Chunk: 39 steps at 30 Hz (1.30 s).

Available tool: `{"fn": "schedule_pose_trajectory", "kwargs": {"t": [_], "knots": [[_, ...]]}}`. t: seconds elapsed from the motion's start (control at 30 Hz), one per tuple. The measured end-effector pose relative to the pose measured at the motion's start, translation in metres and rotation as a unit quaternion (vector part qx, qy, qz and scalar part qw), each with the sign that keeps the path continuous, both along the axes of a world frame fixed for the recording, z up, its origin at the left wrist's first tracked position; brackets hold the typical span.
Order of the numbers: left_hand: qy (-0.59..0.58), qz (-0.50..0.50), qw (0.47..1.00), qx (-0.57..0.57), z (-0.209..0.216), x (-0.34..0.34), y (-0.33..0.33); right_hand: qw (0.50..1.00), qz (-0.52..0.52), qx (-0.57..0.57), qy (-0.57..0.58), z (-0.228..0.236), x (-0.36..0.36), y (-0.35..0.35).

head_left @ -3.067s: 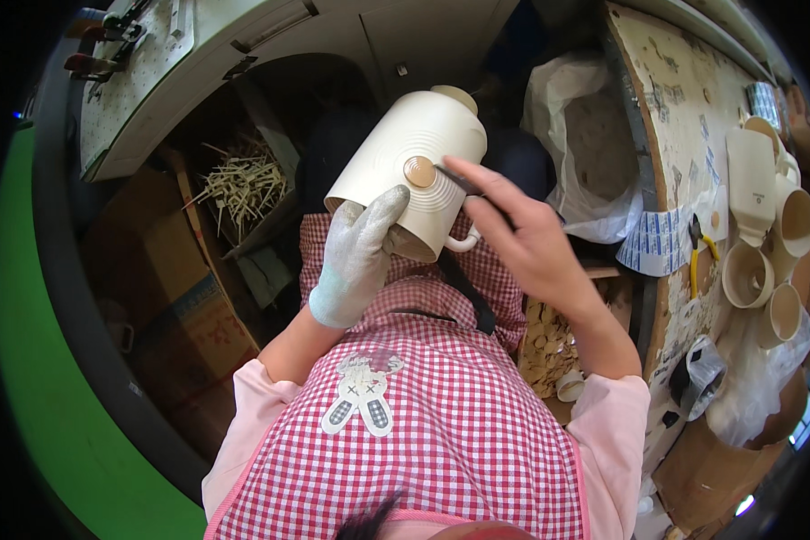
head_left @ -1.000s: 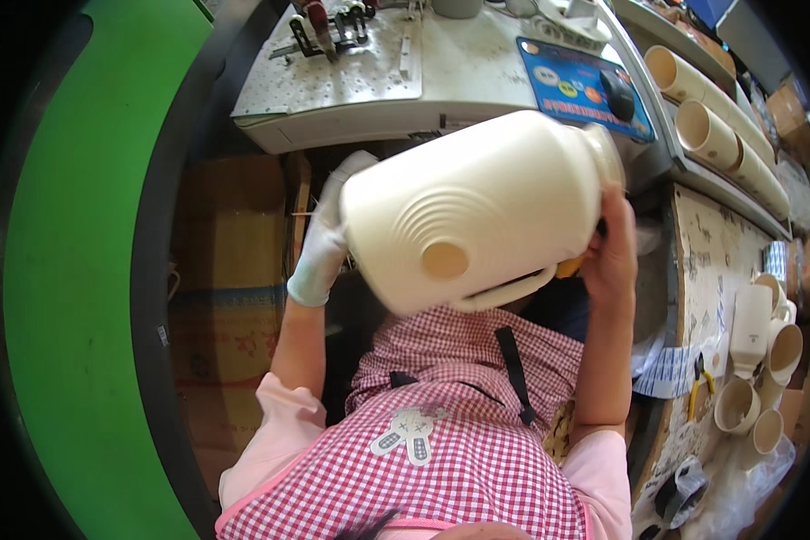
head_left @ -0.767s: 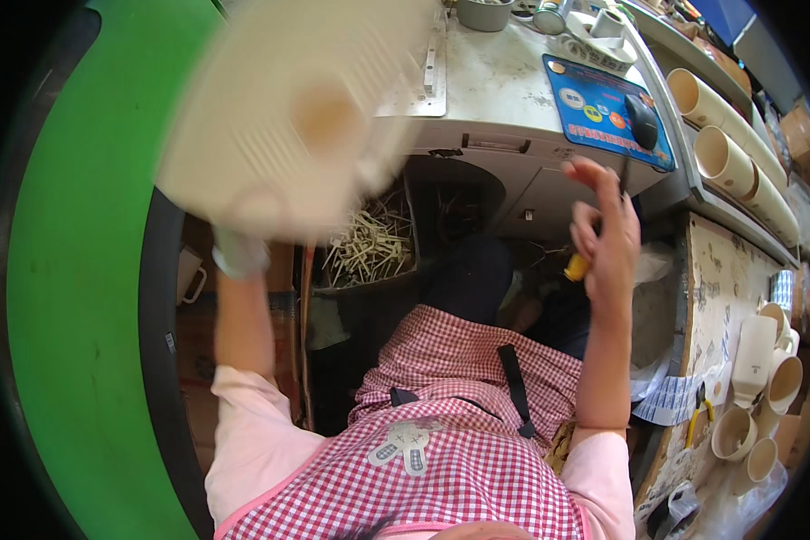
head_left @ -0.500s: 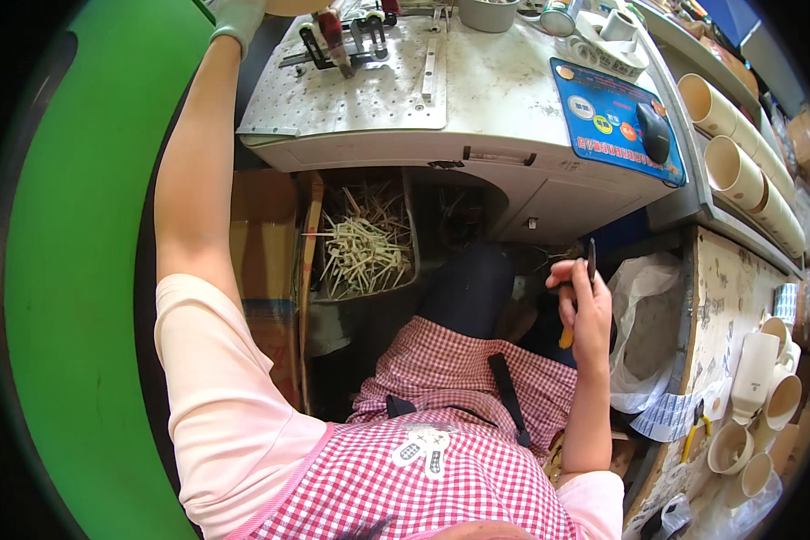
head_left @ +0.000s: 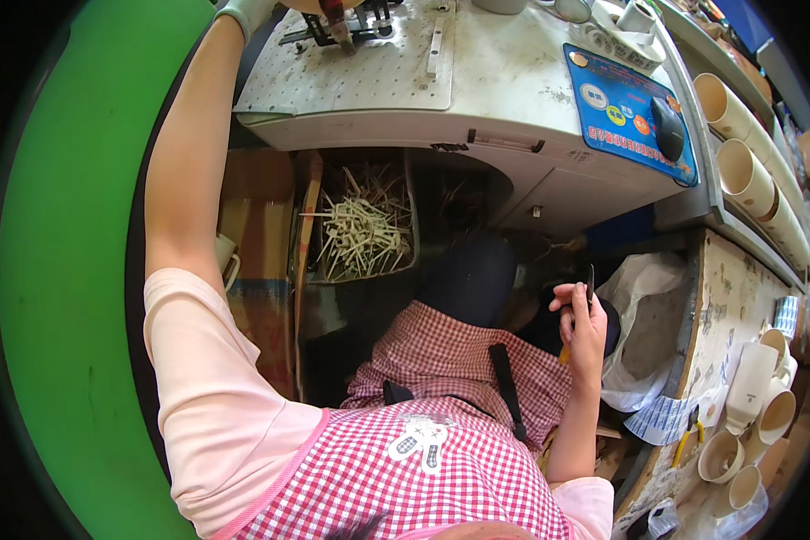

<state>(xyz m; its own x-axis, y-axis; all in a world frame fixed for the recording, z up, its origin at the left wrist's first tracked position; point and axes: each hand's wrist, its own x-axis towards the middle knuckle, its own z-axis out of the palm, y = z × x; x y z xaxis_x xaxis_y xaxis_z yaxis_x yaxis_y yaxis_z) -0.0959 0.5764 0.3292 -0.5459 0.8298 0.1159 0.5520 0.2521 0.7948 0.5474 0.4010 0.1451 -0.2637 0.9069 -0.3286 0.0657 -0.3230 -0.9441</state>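
My left hand [head_left: 248, 13], in a pale glove, reaches to the top edge of the view, where its fingers are cut off. Close beside it is a round cream object [head_left: 322, 4], only partly in view, at a black metal clamp fixture [head_left: 369, 29] with a red handle [head_left: 336, 20]. The fixture sits on a perforated metal plate [head_left: 396, 85]. My bare right hand [head_left: 582, 326] is raised over my lap, fingers curled around a slim tool [head_left: 590, 286] with a dark pointed tip upward and a yellow handle end below.
Under the white bench [head_left: 504, 81] stands a bin of pale sticks [head_left: 364, 236], beside a cardboard box [head_left: 259, 216]. A mouse [head_left: 667, 129] lies on a blue mat [head_left: 603, 121]. Cream cups [head_left: 722, 456] and yellow-handled pliers [head_left: 688, 436] occupy the right side table.
The view has shifted slightly. The cream object now appears over the clamp fixture, further right of my left hand. A cup with a handle has come into view by the left forearm. My right hand keeps its grip.
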Motion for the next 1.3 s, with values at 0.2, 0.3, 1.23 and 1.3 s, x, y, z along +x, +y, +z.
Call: {"fn": "schedule_pose_trajectory", "kwargs": {"t": [0.2,0.3,1.23,1.3], "knots": [[0.025,-0.108,0.961,0.253,-0.003,0.076,-0.110,0.999,-0.008,-0.010,0.037,0.007,-0.006,-0.030],[-0.097,-0.003,0.898,0.429,-0.076,0.113,-0.212,0.994,-0.042,-0.054,0.090,0.000,-0.002,-0.062],[0.334,0.034,0.926,0.172,-0.006,0.028,-0.035,0.995,0.076,-0.062,-0.013,-0.009,-0.042,-0.085],[0.319,-0.001,0.939,0.130,-0.001,0.010,-0.018,0.995,0.071,-0.067,-0.021,-0.014,-0.037,-0.084]]}}
